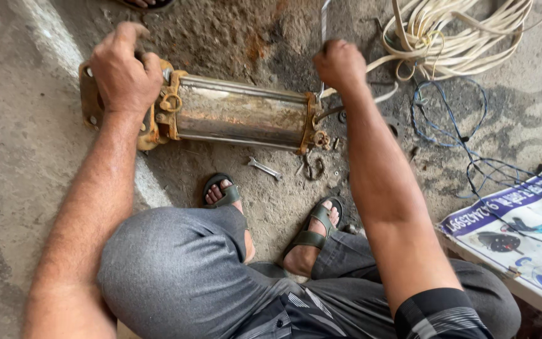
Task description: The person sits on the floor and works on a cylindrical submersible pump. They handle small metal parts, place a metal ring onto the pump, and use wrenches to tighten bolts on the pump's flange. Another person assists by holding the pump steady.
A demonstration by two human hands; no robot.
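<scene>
Squatting over the rusty pump motor (239, 113) lying on its side on the concrete floor (20, 157), your left hand (123, 69) clamps its flanged end, steadying it. Your right hand (340, 63) is fisted around a thin metal tool (325, 19) at the opposite end — casing appears still assembled. A small spanner (263, 167) and loose bolts (315, 164) lie beside your sandals, so dismantling seems partway.

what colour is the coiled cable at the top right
Cream-white coiled cable, seen best in the head view.
</scene>
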